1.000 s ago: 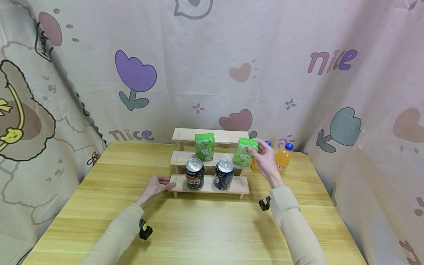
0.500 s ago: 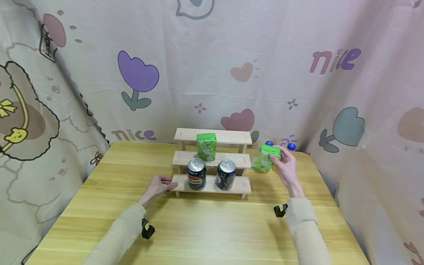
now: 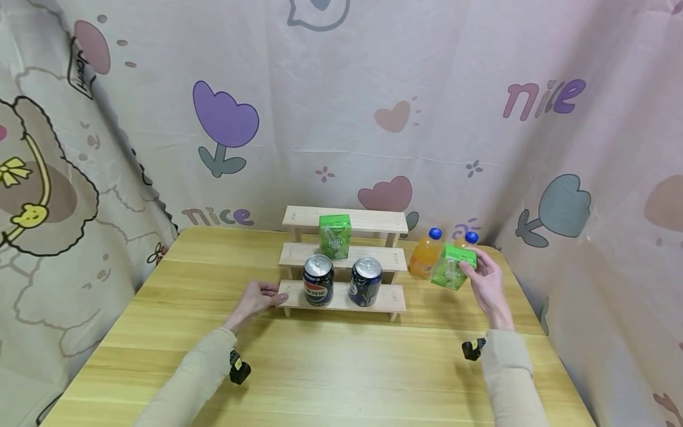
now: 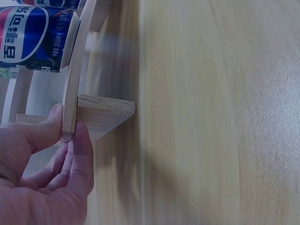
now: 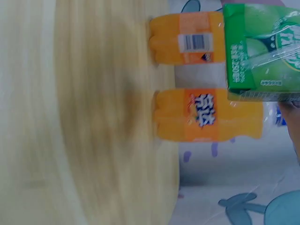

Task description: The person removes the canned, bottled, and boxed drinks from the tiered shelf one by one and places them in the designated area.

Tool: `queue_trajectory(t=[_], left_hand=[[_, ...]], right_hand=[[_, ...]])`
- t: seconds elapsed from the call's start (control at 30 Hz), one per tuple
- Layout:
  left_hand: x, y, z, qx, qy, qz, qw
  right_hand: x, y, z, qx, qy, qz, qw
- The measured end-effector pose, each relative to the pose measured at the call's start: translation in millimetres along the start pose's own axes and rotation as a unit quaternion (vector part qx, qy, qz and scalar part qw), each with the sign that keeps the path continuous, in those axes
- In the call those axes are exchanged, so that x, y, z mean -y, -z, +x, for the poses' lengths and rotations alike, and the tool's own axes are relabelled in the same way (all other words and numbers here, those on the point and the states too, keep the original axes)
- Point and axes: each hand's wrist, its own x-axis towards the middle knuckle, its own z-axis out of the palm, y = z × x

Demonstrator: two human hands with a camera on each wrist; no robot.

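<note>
My left hand (image 3: 255, 301) pinches the left end of the lowest board of a three-step wooden display stand (image 3: 341, 301). In the left wrist view, the thumb is on top of the board (image 4: 71, 89) and the fingers curl underneath. Off to the stand's right, my right hand (image 3: 488, 286) grips a green juice box (image 3: 453, 268) with its straw on the side, held above the table. Two orange soda bottles with blue caps stand behind it; the left bottle (image 3: 425, 255) shows well, while the other bottle (image 5: 211, 115) is mostly hidden by the box in the head view.
Two dark blue cola cans, the left can (image 3: 318, 281) and the right can (image 3: 366, 282), stand on the lowest step. Another green juice box (image 3: 335, 237) is on the middle step. A patterned curtain (image 3: 320, 107) hangs behind the wooden table (image 3: 341, 367).
The right hand has carried the juice box from the right end of the middle step rightward, away from the stand, to in front of the bottles. The left hand has kept its grip.
</note>
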Motion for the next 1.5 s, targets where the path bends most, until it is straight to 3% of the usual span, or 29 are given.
queue_trajectory(t=[0.43, 0.83, 1.2, 1.5], left_hand=[[0.6, -2.8, 3.6, 0.001, -0.006, -0.003, 1.0000], [-0.8, -0.6, 0.7, 0.001, -0.006, 0.014, 0.9999], [-0.6, 0.3, 0.0, 0.003, -0.007, 0.010, 0.9999], [0.0, 2.4, -1.5, 0.008, -0.012, 0.005, 0.9999]], right_hand=[[-2.7, 33.4, -13.8, -0.036, -0.075, -0.053, 0.9951], [-4.6, 55.7, -14.3, -0.002, -0.129, -0.058, 0.9900], [-5.7, 66.1, -11.7, -0.010, -0.174, -0.102, 0.9794], [1.8, 70.2, -3.4, 0.013, -0.208, -0.151, 0.9664]])
